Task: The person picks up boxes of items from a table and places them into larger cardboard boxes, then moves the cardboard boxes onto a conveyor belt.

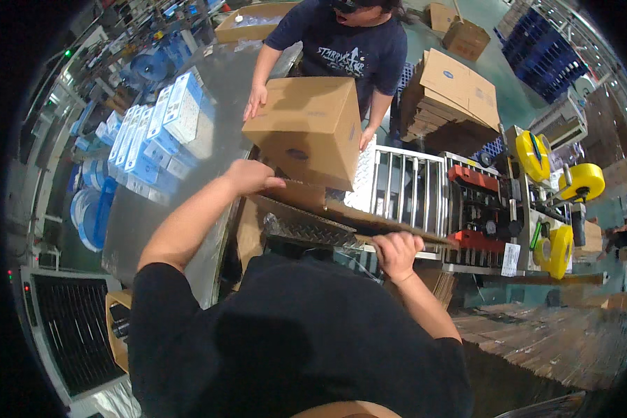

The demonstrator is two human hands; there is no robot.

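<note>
Between my two hands is a piece of brown cardboard, seen nearly edge-on, perhaps a folded carton. My left hand is closed at its left end, the thumb pointing right. The fingers of my right hand are wrapped round its near edge, farther right. Just beyond the cardboard stands a brown carton, tilted in view. A co-worker's hands rest on that carton's two sides. Part of the cardboard is hidden behind the carton and my hands.
A grey table on the left carries several blue-and-white packs. To the right runs a roller conveyor leading to a taping machine with yellow tape rolls. Flat cartons are stacked beyond the conveyor.
</note>
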